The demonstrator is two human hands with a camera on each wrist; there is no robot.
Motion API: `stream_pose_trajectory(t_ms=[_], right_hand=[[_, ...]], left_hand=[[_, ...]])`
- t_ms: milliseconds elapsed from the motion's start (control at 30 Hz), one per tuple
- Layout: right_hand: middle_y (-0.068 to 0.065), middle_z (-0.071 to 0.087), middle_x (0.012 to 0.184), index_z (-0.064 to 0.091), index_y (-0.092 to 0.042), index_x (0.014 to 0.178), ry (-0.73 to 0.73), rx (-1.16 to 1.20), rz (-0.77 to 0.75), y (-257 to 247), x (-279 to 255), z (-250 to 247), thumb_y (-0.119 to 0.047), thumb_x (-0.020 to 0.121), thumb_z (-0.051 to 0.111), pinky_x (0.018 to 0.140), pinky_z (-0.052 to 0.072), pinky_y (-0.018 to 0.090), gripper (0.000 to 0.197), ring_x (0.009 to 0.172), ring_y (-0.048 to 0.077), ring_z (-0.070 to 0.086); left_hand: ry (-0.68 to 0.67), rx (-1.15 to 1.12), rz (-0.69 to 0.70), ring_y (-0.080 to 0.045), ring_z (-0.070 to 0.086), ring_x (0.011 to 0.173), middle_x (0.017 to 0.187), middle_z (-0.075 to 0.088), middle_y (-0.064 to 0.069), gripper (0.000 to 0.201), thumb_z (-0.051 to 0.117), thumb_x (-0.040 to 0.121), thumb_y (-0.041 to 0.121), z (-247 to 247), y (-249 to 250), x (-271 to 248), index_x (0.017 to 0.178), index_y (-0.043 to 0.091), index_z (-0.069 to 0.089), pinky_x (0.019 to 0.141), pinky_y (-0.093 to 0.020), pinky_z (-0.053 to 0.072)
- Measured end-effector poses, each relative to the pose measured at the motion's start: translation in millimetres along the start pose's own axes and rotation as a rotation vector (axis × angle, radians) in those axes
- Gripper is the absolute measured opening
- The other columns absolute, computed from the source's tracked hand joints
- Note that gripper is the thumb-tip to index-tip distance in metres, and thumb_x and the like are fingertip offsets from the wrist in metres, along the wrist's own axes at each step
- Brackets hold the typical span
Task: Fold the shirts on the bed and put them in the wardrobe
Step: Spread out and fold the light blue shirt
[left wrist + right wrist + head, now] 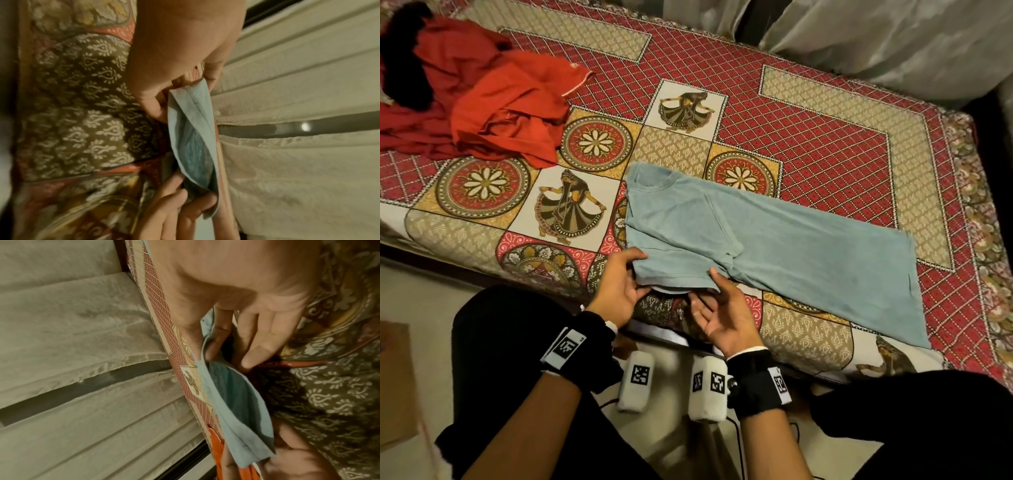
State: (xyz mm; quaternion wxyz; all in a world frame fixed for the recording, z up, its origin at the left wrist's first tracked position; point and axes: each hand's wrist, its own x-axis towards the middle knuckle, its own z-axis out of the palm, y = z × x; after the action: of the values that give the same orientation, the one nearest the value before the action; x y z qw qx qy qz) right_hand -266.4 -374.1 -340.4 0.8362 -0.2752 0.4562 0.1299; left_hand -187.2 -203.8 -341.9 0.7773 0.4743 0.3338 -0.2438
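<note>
Your grip, both sides: left hand [619, 291] pinches the near-left corner of the blue shirt [774, 240], thumb on top, fingers tucked under; right hand [722, 318] pinches the same near edge a bit further along, thumb [717, 277] on the cloth, palm up, other fingers under. The L wrist view confirms fabric caught btwn thumb and fingers [156, 107]; the R wrist view shows the same.

The shirt lies on the bed [825, 144], near edge, w/ the pinched part lifted slightly off the cover. From your hands it spreads toward 12–3 o'clock. Long axis runs approx 10 to 4 o'clock: collar end [654, 178] at 10–11, hem [914, 291] at 4. One sleeve is already folded in over the body. Both hands sit on the collar-side half; R hand is nearer the hem, but the hem is well apart from either.

Judgement: the next fold probably carries this edge across the long axis toward 1 o'clock.

Red shirts [500, 102] are piled at 10 o'clock, well apart, not yet folded. Wardrobe not in view.
</note>
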Motion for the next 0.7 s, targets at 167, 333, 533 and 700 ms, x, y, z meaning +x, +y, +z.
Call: stream_pose_trajectory(t_ms=[167, 333, 533, 700], right_hand=[[0.018, 0.075, 0.100, 0.067, -0.006, 0.102, -0.090, 0.192, -0.031, -37.8, 4.8, 23.8, -0.020, 0.093, 0.069, 0.068, 0.062, 0.030, 0.016, 0.085, 0.028, 0.075], [0.023, 0.072, 0.119, 0.063, -0.001, 0.121, 0.007, 0.362, -0.143, -63.2, 25.9, 35.6, -0.027, 0.095, 0.062, 0.070, 0.064, 0.030, 0.036, 0.105, 0.031, 0.072], [0.001, 0.070, 0.127, 0.063, -0.023, 0.131, 0.401, -0.841, -1.145, -33.1, 41.9, 33.7, -0.037, 0.098, 0.058, 0.098, 0.052, 0.030, 0.036, 0.117, 0.013, 0.064], [0.007, 0.018, 0.170, 0.023, -0.011, 0.162, 0.392, -1.824, -1.017, -26.3, 77.1, 4.6, -0.066, 0.103, 0.023, 0.126, 0.002, 0.053, 0.081, 0.158, 0.020, 0.006]], left_hand=[[-0.161, -0.006, 0.134, -0.023, 0.073, 0.092, 0.100, 0.076, -0.005, 0.006, 0.056, 0.095, 0.010, 49.1, 43.9, 11.5, 0.095, 0.015, 0.059, 0.080, -0.037, 0.062], [-0.271, 0.398, 0.235, -0.027, 0.073, 0.104, 0.121, 0.073, -0.010, 0.025, 0.059, 0.099, 0.027, 104.4, 59.7, 60.1, 0.120, 0.014, 0.062, 0.097, -0.048, 0.058], [-0.371, 1.405, 1.137, -0.021, 0.045, 0.142, 0.150, 0.055, -0.004, 0.046, 0.055, 0.098, 0.028, 82.6, 17.1, 100.0, 0.143, 0.019, 0.055, 0.120, -0.042, 0.034], [-0.327, 1.962, 1.109, -0.014, 0.004, 0.159, 0.172, 0.008, 0.005, 0.075, 0.024, 0.101, 0.066, 73.3, -0.4, 135.6, 0.164, 0.026, 0.018, 0.126, -0.051, 0.005]])
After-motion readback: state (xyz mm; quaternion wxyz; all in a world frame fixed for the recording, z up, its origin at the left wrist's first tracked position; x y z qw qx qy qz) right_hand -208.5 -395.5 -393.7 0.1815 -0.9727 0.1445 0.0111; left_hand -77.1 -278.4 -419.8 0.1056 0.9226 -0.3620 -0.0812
